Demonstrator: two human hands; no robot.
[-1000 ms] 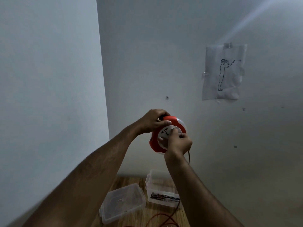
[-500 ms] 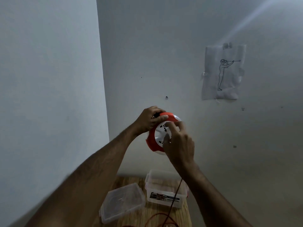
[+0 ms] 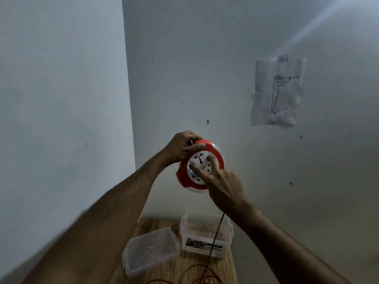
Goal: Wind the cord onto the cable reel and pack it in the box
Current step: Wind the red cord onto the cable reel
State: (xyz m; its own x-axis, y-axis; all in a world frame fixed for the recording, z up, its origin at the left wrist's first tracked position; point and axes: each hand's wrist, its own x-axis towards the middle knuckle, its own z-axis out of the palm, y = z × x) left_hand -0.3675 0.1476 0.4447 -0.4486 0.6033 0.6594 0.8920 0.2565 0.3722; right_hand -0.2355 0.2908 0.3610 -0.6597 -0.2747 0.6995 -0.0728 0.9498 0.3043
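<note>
Down below my hands there's a narrow wooden bench (image 3: 184, 269) pushed into the corner of the room. Closest to me on it are loose loops of the red cord (image 3: 207, 261), with what looks like the plug end right at the bottom edge of my view. A bit further back, under my left arm, the clear lid (image 3: 150, 250) lies flat, and just to the right of it sits the clear box (image 3: 205, 234), open, with a label on its front. The cord runs up in front of the box toward my right wrist.

Both arms are stretched out and up. My left hand (image 3: 180, 147) is wrapped around the top left rim of the red and white cable reel (image 3: 202, 167), holding it upright in the air. My right hand (image 3: 222, 185) is spread over the white socket face, fingertips (image 3: 211, 159) pressed on it, not closed around anything.

Behind the reel it's just pale grey walls meeting in a corner, and up to the right of my hands a sheet of paper (image 3: 277, 92) with a line drawing of a figure is taped to the wall.
</note>
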